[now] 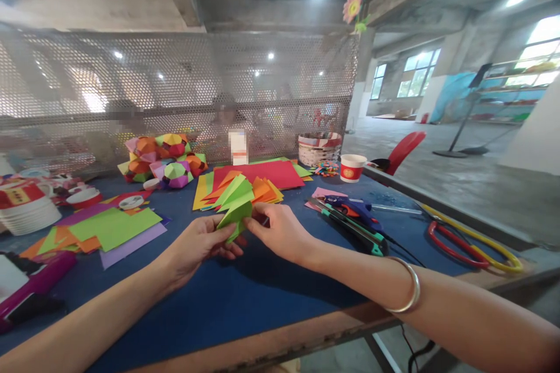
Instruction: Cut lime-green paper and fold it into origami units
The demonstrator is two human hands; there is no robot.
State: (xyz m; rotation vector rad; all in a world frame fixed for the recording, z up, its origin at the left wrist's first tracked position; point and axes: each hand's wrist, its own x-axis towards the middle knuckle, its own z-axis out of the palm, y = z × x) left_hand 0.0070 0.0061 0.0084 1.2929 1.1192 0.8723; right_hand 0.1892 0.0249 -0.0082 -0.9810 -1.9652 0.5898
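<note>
Between my hands, above the blue table top (210, 326), is a folded piece of green paper (236, 218). My left hand (207, 239) pinches its left side, thumb on top and fingers beneath. At its right edge, my right hand (275, 230) grips it between thumb and fingers. Just behind lie folded light green paper pieces (238, 191) and folded orange paper pieces (265, 191), resting on a red paper sheet (280, 175) stacked over yellow and green sheets.
Folded paper balls (168, 160) stand at back left, with loose coloured sheets (126, 227) nearer. On the right are a paper cup (352, 169), a basket (319, 150), a utility knife (354, 224), a blue glue gun (356, 208) and large scissors (464, 247). A mesh panel (262, 81) rises behind.
</note>
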